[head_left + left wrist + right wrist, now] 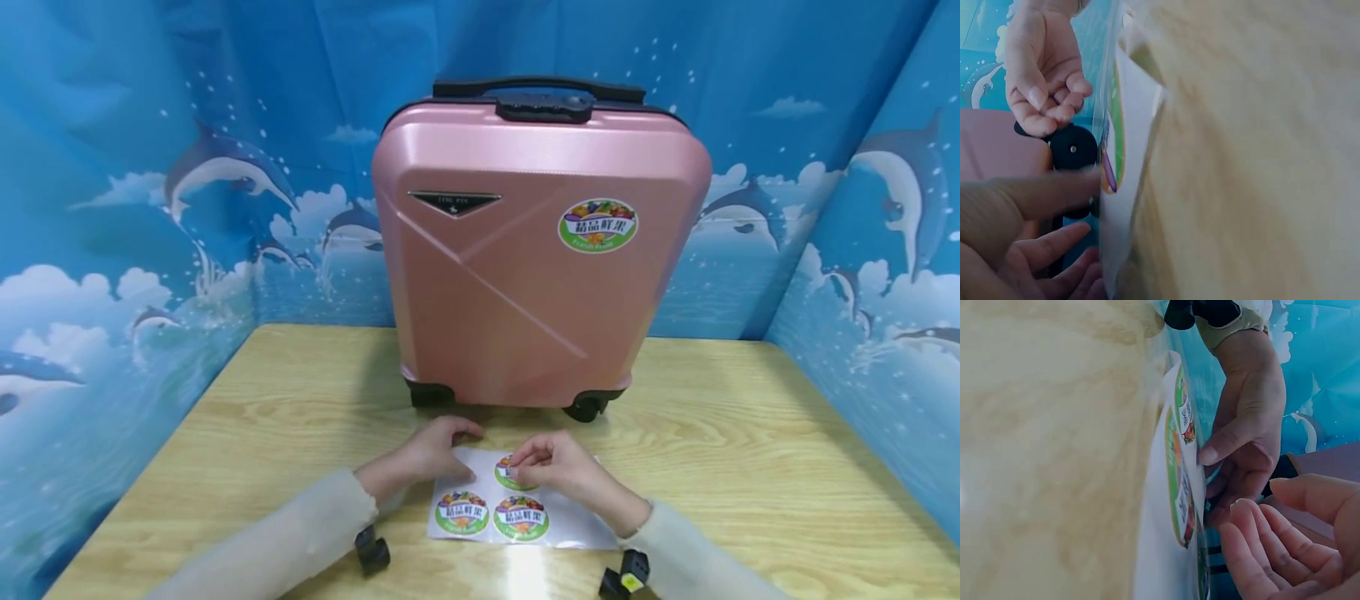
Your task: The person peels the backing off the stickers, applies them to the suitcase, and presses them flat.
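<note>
A white sheet point(573, 527) of round fruit stickers lies on the table, with three stickers showing. My left hand point(431, 451) rests at the sheet's upper left, its thumb on the paper and its fingers spread at the far edge. Over the upper sticker point(504, 472) is my right hand point(561, 468), fingers loosely bent, partly covering it. No sticker shows between the right fingers point(1254, 534) in the right wrist view. Behind both hands stands a pink suitcase point(517, 292) with one matching sticker point(597, 226) on its upper right front.
The wooden table point(750, 467) extends to both sides of the sheet. A blue dolphin-print curtain point(315, 125) hangs behind and at the sides. Black suitcase wheels point(586, 408) sit just beyond the sheet.
</note>
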